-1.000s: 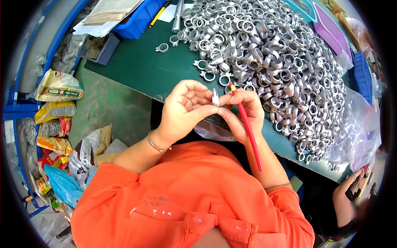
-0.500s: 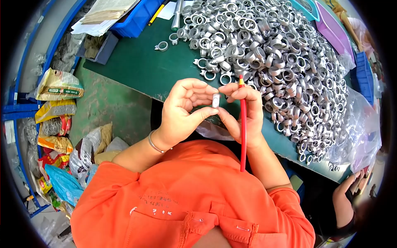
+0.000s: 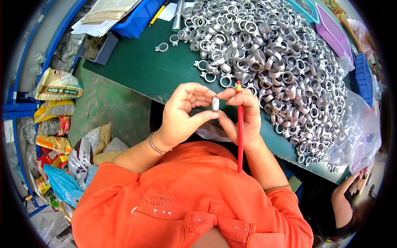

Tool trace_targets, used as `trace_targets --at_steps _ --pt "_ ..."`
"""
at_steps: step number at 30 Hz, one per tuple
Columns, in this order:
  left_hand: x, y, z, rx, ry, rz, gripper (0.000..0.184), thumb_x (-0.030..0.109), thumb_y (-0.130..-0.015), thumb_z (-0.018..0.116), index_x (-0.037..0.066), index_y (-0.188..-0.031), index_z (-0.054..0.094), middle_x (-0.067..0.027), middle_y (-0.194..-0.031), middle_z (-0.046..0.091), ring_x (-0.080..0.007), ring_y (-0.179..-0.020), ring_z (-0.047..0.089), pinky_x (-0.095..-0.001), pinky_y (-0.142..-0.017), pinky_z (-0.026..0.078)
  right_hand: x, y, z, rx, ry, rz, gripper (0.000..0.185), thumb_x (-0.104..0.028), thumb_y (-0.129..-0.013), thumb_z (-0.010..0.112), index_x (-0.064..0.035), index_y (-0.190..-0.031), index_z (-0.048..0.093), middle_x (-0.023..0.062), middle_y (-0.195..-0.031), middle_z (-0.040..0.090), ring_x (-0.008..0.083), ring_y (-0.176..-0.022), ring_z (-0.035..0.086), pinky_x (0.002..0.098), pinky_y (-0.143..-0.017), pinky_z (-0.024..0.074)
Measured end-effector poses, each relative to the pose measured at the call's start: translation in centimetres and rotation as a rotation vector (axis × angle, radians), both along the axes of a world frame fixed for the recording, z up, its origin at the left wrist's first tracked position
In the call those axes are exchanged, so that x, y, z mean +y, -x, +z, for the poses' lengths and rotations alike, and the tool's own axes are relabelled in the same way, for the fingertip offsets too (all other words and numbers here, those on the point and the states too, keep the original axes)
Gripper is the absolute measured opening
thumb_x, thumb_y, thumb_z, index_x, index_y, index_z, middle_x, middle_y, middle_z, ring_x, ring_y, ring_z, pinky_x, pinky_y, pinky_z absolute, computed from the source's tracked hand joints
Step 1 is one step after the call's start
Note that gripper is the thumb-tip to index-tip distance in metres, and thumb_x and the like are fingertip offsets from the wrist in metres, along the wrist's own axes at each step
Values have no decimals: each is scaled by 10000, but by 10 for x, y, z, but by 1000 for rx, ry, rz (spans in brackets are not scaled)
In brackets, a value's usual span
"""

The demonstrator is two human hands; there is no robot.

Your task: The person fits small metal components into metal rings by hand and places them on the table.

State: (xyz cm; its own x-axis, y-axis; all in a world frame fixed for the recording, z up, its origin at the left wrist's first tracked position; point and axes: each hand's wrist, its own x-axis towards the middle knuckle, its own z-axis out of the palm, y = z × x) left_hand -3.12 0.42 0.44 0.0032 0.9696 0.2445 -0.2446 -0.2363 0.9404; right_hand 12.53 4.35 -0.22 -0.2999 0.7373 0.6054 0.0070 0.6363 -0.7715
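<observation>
A small grey metal ring point(image 3: 216, 103), seen nearly edge-on, is held upright between the fingertips of both hands in front of my chest. My left hand point(image 3: 182, 110) pinches it from the left with thumb and fingers. From the other side, my right hand point(image 3: 249, 120) grips the ring with thumb and fingertips. A long red pencil-like stick point(image 3: 240, 136) with a yellow band near its tip is tucked in that same hand, tip pointing away from me. Beyond my hands, a large pile of similar metal rings point(image 3: 285, 74) covers much of the green table point(image 3: 136, 68).
Two loose rings point(image 3: 162, 47) lie left of the pile. A metal rod point(image 3: 178, 18), a yellow pen point(image 3: 157, 15) and a blue bin point(image 3: 134, 22) are at the back. Clear plastic point(image 3: 357, 128) hangs at the right, near another person's arm point(image 3: 343, 202). Bags point(image 3: 58, 84) line the left.
Both hands and the ring have dipped slightly toward me, and the ring has turned a little. The red stick's tip has shifted slightly left.
</observation>
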Motion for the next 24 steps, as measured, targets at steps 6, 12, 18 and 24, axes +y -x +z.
trace_targets --at_steps 6,12,18,24 --pt "-2 5 4 205 -4 61 173 -17 -752 673 -49 -905 598 -98 -973 565 -111 -766 595 -207 -663 508 0 3 3 -88 -176 -41 431 115 -581 662 -81 -916 473 102 -897 589 252 -793 535 337 -737 417" --pt "-2 1 3 -93 74 45 146 -50 -796 615 -62 -932 565 -110 -929 600 -133 -837 611 -233 -695 522 -5 3 -7 102 215 -19 440 102 -642 681 -50 -983 449 124 -977 536 198 -808 567 274 -647 467" --pt "-2 3 7 -139 184 60 111 -44 -814 595 -53 -920 563 -125 -881 630 -151 -788 632 -255 -686 542 -7 2 -3 271 420 121 484 116 -695 661 -41 -1052 375 119 -992 528 138 -829 582 219 -636 485" --pt "-2 8 9 -208 313 31 68 -12 -830 581 -35 -889 555 -143 -896 621 -159 -725 633 -263 -642 548 -6 3 -3 330 470 186 471 125 -708 650 -42 -1051 375 116 -980 536 130 -813 584 224 -642 487"
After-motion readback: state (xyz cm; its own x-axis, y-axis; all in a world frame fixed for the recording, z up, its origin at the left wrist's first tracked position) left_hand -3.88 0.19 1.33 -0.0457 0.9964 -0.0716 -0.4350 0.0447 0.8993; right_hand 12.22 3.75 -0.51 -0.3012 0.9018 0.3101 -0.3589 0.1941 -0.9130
